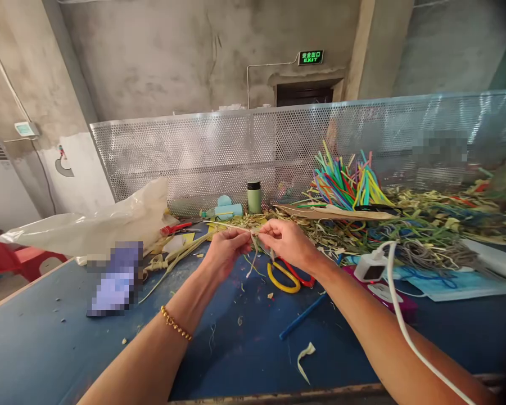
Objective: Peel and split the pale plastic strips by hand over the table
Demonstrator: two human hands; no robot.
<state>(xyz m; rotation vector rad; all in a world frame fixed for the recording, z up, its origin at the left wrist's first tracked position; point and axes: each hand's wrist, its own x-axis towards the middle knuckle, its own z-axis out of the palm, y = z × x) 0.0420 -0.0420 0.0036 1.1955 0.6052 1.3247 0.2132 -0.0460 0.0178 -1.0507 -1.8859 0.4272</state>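
Both my hands meet above the blue table, pinching thin pale straw-like strips. My left hand has its fingers closed on the strips; a gold bead bracelet sits on that wrist. My right hand pinches the same strips from the right side. One strip end dangles down between the hands and another points left past the left hand. Yellow-handled scissors and red-handled scissors lie on the table just below my right hand.
A heap of dry strips and coloured sticks fills the right back. A perforated metal screen backs the table. Also there: a plastic bag, green bottle, blue stick, white charger with cable, face mask.
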